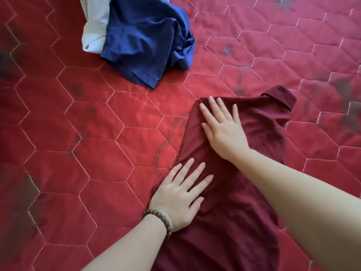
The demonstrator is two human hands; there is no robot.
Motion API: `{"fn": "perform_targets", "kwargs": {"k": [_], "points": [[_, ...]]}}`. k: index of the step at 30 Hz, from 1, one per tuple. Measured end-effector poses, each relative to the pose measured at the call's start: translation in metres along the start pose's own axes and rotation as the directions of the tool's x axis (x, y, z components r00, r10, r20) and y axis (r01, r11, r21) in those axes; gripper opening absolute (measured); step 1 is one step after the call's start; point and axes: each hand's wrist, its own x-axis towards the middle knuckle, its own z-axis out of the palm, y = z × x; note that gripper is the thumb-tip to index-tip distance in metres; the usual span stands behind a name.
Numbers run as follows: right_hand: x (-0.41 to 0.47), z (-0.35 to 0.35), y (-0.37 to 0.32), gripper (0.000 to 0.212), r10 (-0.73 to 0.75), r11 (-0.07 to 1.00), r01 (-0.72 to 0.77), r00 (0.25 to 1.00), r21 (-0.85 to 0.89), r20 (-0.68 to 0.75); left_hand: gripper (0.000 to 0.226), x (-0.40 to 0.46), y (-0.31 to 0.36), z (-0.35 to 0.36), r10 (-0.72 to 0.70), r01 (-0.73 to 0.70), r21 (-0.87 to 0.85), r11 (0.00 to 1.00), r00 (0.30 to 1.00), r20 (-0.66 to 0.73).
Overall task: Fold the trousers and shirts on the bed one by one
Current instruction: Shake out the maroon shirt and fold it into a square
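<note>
A dark maroon shirt point(259, 132) lies on the bed at the lower right, its collar pointing to the far right and its left side folded in. My right hand point(222, 126) presses flat on the folded upper part, fingers straight and spread. My left hand point(181, 194), with a brown bead bracelet at the wrist, presses flat on the shirt's left edge lower down. At the top of the view lies a crumpled navy blue garment point(148, 40), and a white garment point(95, 26) is bunched against its left side.
The bed is covered by a red quilt point(82, 118) stitched in a hexagon pattern with dark printed marks. The quilt's left half and far right corner lie bare around the clothes.
</note>
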Motion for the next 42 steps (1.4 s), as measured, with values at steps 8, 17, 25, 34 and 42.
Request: {"fn": "perform_targets", "kwargs": {"k": [8, 17, 25, 34, 42], "points": [[-0.041, -0.021, 0.017, 0.026, 0.300, 0.905, -0.282, 0.954, 0.318, -0.007, 0.058, -0.001, 0.000, 0.003, 0.011, -0.010, 0.034, 0.999, 1.000, -0.014], [-0.069, -0.017, 0.021, 0.029, 0.385, 0.899, -0.372, 0.923, 0.230, -0.012, 0.068, -0.001, 0.001, 0.000, -0.004, 0.003, 0.030, 1.000, 1.000, 0.003], [-0.082, -0.016, 0.011, 0.028, 0.459, 0.884, -0.462, 0.887, 0.073, 0.053, 0.043, -0.004, -0.001, 0.003, 0.132, -0.129, 0.044, 0.991, 0.987, -0.092], [-0.117, 0.003, -0.040, 0.044, 0.036, 0.986, -0.035, 0.999, 0.164, -0.003, 0.074, -0.017, 0.022, -0.015, 0.031, -0.056, 0.113, 0.992, 0.977, 0.212], [-0.166, 0.008, -0.020, 0.063, 0.430, 0.902, -0.431, 0.902, -0.036, -0.023, 0.081, -0.037, 0.030, -0.021, -0.032, -0.026, 0.200, 0.979, 0.959, 0.282]]}}
